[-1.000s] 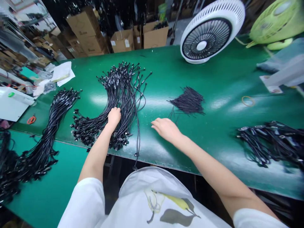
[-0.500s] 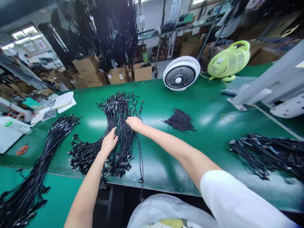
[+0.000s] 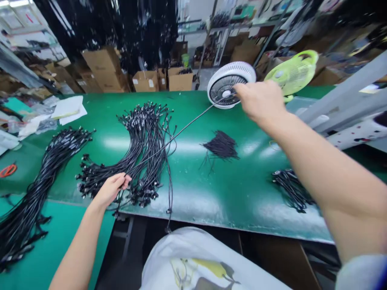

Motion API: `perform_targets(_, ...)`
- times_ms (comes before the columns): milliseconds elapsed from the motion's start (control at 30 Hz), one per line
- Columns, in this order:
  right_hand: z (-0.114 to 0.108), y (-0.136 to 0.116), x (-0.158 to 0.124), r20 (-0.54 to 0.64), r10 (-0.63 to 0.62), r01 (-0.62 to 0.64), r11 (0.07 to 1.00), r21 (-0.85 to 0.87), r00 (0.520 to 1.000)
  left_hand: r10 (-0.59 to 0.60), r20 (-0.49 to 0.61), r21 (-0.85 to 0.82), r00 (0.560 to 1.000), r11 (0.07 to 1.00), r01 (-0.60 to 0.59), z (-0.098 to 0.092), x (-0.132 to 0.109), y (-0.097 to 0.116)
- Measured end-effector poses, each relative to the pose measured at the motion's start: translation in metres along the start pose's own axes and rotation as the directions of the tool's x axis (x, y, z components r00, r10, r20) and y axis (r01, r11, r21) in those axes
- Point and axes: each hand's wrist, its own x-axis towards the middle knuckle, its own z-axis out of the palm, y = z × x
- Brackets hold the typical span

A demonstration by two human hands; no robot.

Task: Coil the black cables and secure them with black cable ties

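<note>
A single black cable [image 3: 193, 121] is stretched taut on a slant between my two hands. My left hand [image 3: 113, 187] is closed on its lower end, over the front of a large heap of black cables [image 3: 146, 149]. Raised high at the right, my right hand [image 3: 258, 100] grips the other end in front of the white fan. Connectors show along both ends of the heap. A small pile of thin black ties [image 3: 221, 145] lies on the green table [image 3: 193, 181], to the right of the heap.
Another long cable bundle [image 3: 51, 173] lies at the left, near orange-handled scissors [image 3: 8, 170]. Folded cables [image 3: 292, 189] lie under my right forearm. The white fan [image 3: 220, 80] and a lime-green fan [image 3: 294, 74] stand at the back edge. Papers [image 3: 69, 108] lie at the back left.
My right hand has risen from the heap to the upper right, drawing out one cable. My left hand has moved down and left and closed on that cable. The view has shifted slightly.
</note>
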Motion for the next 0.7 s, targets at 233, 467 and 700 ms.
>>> perform_targets(233,-0.012,-0.085,-0.167,0.497,-0.527,0.385,0.847,0.366,0.689,-0.007,0.219,-0.063,0.976,0.998,0.021,0.094,-0.001,0.010)
perform_targets(467,-0.033,-0.106,-0.157,0.141,-0.386,0.258,0.805,0.534,0.912,-0.051,0.556,0.038,0.830,0.999,0.036,0.170,-0.028,0.014)
perform_targets(700,0.010,-0.075,-0.156,0.183,-0.273,0.073,0.717,0.693,0.944,-0.162,0.545,-0.287,0.823,0.886,0.365,0.172,-0.035,0.022)
